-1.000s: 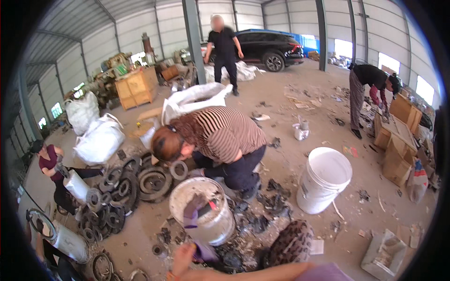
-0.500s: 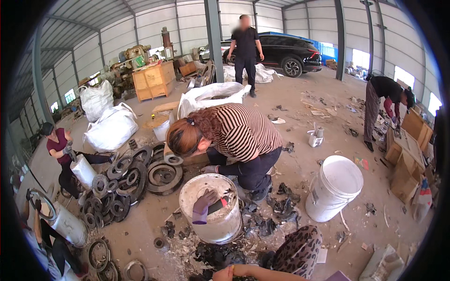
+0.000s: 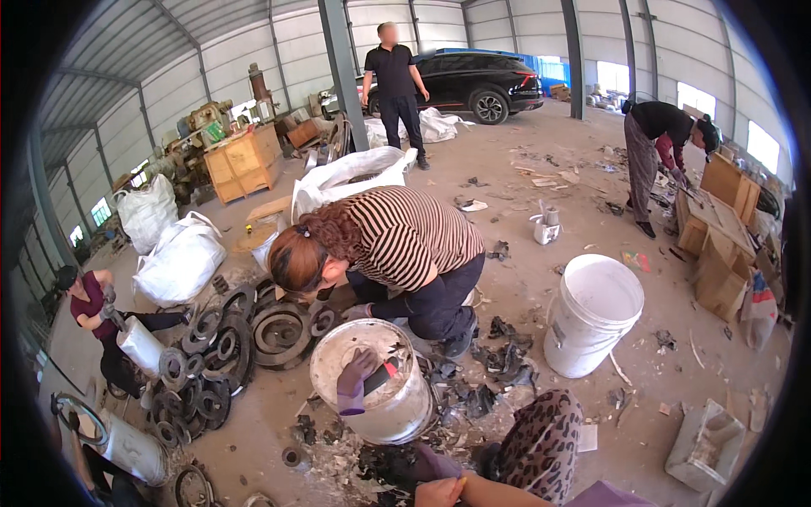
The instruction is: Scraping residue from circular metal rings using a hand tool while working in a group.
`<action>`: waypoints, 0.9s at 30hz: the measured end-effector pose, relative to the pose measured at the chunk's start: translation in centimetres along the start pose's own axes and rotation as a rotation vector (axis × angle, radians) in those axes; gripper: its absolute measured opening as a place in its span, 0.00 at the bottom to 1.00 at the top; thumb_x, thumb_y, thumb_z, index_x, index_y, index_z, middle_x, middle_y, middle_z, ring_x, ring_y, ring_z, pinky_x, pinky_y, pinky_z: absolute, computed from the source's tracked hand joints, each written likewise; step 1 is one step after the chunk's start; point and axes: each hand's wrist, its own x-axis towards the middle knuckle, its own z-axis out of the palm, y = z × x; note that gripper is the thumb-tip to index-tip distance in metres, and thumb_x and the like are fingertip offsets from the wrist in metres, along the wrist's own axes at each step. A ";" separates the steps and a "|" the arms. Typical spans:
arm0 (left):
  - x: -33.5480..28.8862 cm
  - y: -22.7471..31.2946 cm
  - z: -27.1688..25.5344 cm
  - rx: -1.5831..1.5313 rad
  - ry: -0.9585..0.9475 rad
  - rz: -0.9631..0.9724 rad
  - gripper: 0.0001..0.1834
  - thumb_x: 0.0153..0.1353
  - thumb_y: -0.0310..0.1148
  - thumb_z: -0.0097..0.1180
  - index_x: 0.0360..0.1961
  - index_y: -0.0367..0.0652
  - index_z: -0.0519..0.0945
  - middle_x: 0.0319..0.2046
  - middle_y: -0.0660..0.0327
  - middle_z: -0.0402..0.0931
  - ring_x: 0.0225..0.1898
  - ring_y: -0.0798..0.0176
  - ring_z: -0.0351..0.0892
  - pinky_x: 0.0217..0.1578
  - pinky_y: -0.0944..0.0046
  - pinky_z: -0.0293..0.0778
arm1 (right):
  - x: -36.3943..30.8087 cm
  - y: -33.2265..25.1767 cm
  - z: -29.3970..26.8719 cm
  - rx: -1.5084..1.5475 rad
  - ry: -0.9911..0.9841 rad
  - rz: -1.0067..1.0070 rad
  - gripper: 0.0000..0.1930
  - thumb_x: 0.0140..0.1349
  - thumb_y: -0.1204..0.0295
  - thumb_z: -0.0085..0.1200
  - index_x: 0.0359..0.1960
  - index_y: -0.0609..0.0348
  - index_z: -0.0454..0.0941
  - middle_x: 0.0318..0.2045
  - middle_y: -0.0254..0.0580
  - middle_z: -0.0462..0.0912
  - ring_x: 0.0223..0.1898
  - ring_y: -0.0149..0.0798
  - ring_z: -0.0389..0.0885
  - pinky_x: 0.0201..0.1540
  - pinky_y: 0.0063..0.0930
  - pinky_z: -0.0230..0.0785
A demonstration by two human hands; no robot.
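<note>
At the lower edge my bare left hand [image 3: 439,493] is closed around the cuff of a purple-grey work glove at my right wrist. My right hand [image 3: 427,465] is inside that glove, its fingers pointing left over dark scraps; how far they are bent is unclear. Ahead stands an upturned white bucket [image 3: 397,422] with a dirty top. On it lie a second purple-grey glove [image 3: 355,380] and a dark tool with a red part [image 3: 389,369], its kind unclear.
A co-worker in a striped top [image 3: 414,232] crouches just behind the bucket. Metal rings [image 3: 283,334] are heaped at left, black scraps [image 3: 507,355] lie to the right. A white bucket [image 3: 591,325] and a grey box-like container [image 3: 708,444] stand further right.
The view has shifted, moving the scene left and slightly up. The glove on my right hand has come into sight, with my left hand at its cuff. The crouching co-worker remains bent over.
</note>
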 end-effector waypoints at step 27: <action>-2.6 1.9 -2.2 -0.100 -0.131 0.029 0.16 0.61 0.39 0.53 0.19 0.44 0.69 0.16 0.57 0.71 0.19 0.52 0.74 0.19 0.56 0.69 | -3.8 -6.3 1.6 0.976 0.012 -0.329 0.43 0.58 0.35 0.43 0.63 0.58 0.60 0.58 0.47 0.69 0.61 0.47 0.64 0.65 0.48 0.53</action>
